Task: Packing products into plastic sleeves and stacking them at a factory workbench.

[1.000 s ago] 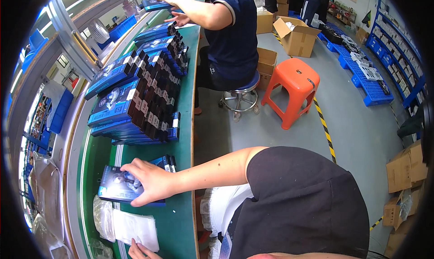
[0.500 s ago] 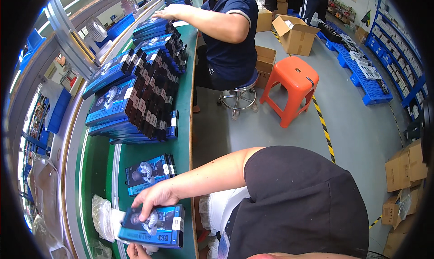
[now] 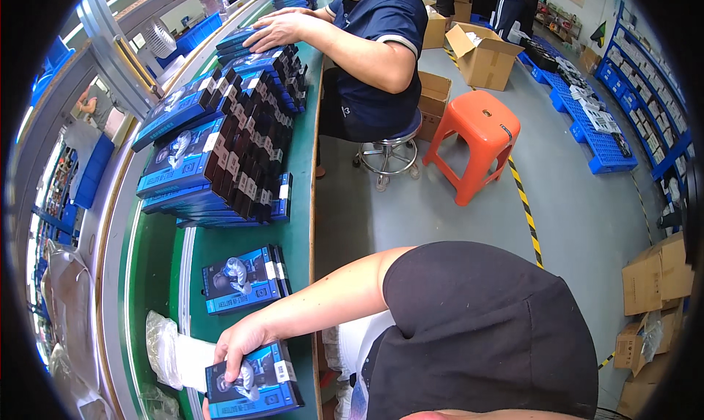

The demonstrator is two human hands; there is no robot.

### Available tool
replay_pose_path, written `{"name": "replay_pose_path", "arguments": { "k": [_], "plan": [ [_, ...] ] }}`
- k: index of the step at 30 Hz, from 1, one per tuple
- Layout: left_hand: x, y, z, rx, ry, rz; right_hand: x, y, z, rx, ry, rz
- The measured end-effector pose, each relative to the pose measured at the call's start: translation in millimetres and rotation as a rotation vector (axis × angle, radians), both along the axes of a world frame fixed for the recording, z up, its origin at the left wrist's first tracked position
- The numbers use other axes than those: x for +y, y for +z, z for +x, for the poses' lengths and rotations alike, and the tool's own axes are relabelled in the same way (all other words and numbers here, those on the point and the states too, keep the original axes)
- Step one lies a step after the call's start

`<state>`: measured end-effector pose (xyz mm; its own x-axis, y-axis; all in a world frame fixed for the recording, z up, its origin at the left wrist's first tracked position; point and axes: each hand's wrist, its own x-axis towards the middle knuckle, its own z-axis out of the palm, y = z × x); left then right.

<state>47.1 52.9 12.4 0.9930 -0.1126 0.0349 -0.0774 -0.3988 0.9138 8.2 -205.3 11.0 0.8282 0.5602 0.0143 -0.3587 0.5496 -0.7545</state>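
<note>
My right hand [image 3: 246, 344] is closed over the upper left edge of a flat blue-and-black box [image 3: 253, 385], thumb on its printed face. The box is tilted at the table's near end. Only a sliver of my left hand [image 3: 206, 410] shows at the box's lower left edge; its fingers are mostly hidden. Left of the box lie a white sheet-like piece [image 3: 195, 361] and a clear plastic bag [image 3: 164, 347]. Just beyond my right hand, a few matching boxes [image 3: 242, 282] lie overlapping on the green tabletop [image 3: 220, 238].
Tall stacks of the same boxes [image 3: 213, 156] line the table farther off. A co-worker's hand [image 3: 279, 30] rests on the far stack. An orange stool [image 3: 477, 138] stands on the floor at right, with open cartons [image 3: 484, 57] behind and more cartons [image 3: 653, 273] at the right edge.
The box in my right hand has turned and tilted, showing more of the white piece beside it. My left hand has slipped mostly out of sight. The co-worker's hand has lowered onto the stack.
</note>
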Motion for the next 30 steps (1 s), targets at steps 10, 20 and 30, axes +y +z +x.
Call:
{"name": "replay_pose_path", "arguments": {
  "k": [10,20,30],
  "plan": [
    [-19.3,15.9,-12.1,-0.066,0.022,-0.001,9.5,6.2,-4.0,0.256,0.038,0.094],
    [-25.9,27.9,-17.3,0.073,0.123,-0.140,-9.5,-12.4,-2.7,0.021,0.007,-0.265],
    [-27.1,27.3,-16.4,-0.023,-0.012,0.043,10.8,-10.0,3.8,0.251,0.017,0.105]
  ]
}}
